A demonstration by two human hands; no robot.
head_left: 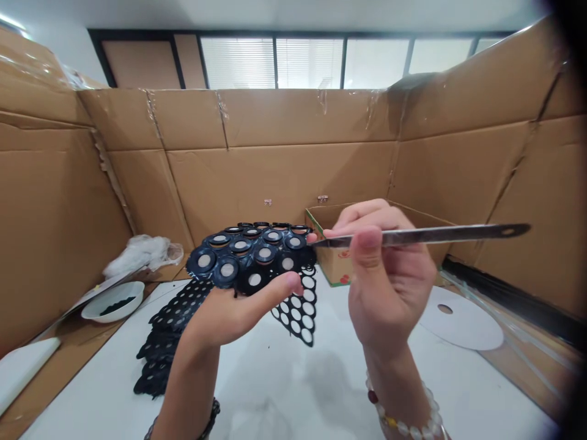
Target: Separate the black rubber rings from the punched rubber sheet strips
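Observation:
My left hand (238, 311) holds up a black sheet of joined rings (241, 245) with pale round centres, its thumb along the near edge. A strip of the sheet with open holes (300, 308) hangs below on the right. My right hand (389, 275) is closed round a long thin metal tool (440, 234), pinched between thumb and fingers. The tool's tip is at the right edge of the ring sheet, by the fingertips of my left hand. More black perforated sheets (160, 348) lie in a stack on the white table, left of my left forearm.
A white bowl (94, 308) with small black pieces sits at the left, near crumpled clear plastic (142, 253). Behind my right hand is an open cardboard box (332, 266). A white disc (463, 321) lies at the right. Cardboard walls (284, 122) surround the white table (270, 379).

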